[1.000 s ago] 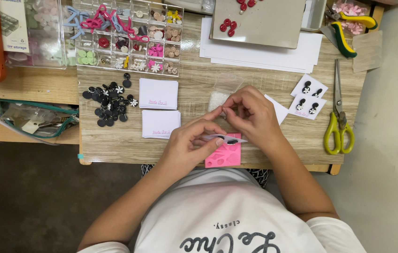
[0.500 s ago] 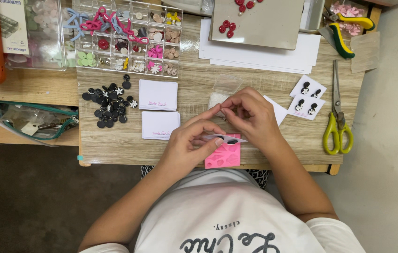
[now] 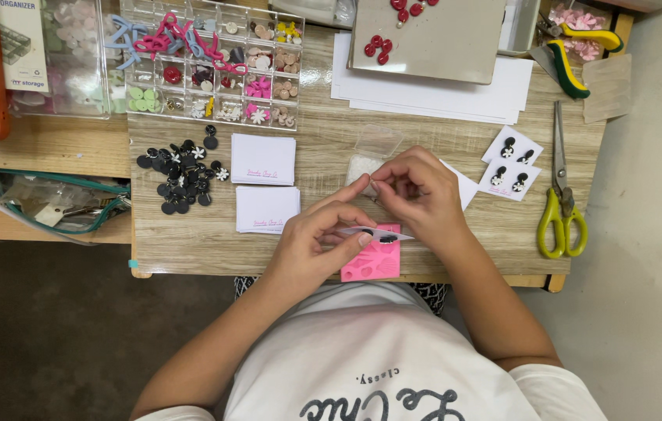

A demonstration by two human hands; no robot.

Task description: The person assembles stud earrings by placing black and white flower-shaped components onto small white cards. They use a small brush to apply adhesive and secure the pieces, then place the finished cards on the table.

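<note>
Hands meet over the front edge of the wood-grain worktop [image 3: 456, 101]. The left hand [image 3: 319, 242] pinches a small white card [image 3: 374, 233] between thumb and forefinger; the card is thin and flat, with a dark, rounded earring piece [image 3: 386, 238] on it. The right hand [image 3: 421, 191] curls close just above, its fingertips pressed together on something too small to make out, right beside the card. Under the card lies a pink silicone mould [image 3: 371, 263] with shallow shaped hollows, touching the worktop's near edge. A small clear plastic bag [image 3: 371, 152] lies just behind the hands. To the left sit two stacks of blank white cards [image 3: 264, 183], and beyond them a loose heap of flat black discs [image 3: 179, 175], some bearing white flowers. A clear compartment box [image 3: 214, 66] of coloured beads stands at the back. To the right lie finished cards with black earrings [image 3: 512, 164], and yellow-handled scissors [image 3: 560, 187] with long steel blades.
</note>
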